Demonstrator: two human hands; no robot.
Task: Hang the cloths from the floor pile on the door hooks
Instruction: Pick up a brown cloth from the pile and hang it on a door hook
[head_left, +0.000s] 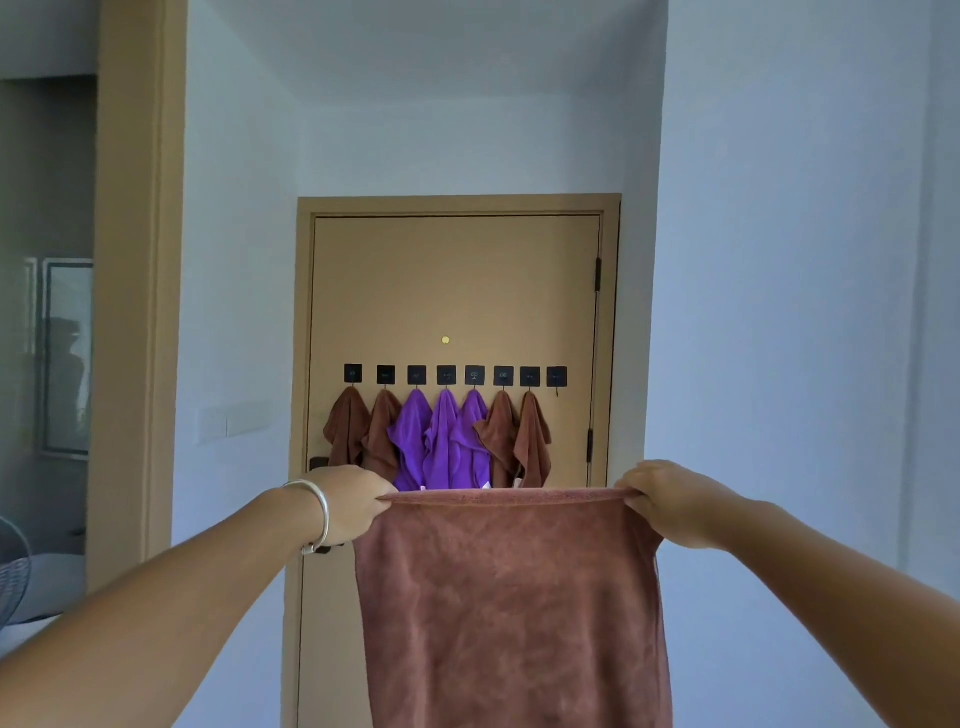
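Observation:
I hold a brown cloth (511, 603) spread flat in front of me, its top edge stretched level. My left hand (345, 501) pinches its top left corner and my right hand (662, 501) pinches its top right corner. Ahead is a tan door (457, 291) with a row of black hooks (447, 375). Brown cloths (345, 426) hang at the left, three purple cloths (441, 441) in the middle, and two more brown cloths (519, 441) to their right. The rightmost hook (556, 377) is bare. The floor pile is out of view.
White walls flank the door on both sides (779, 312). A tan door frame (137, 286) stands at the left, with a dim room and a fan's edge (13, 571) beyond it. A black door handle (318, 462) shows at the door's left edge.

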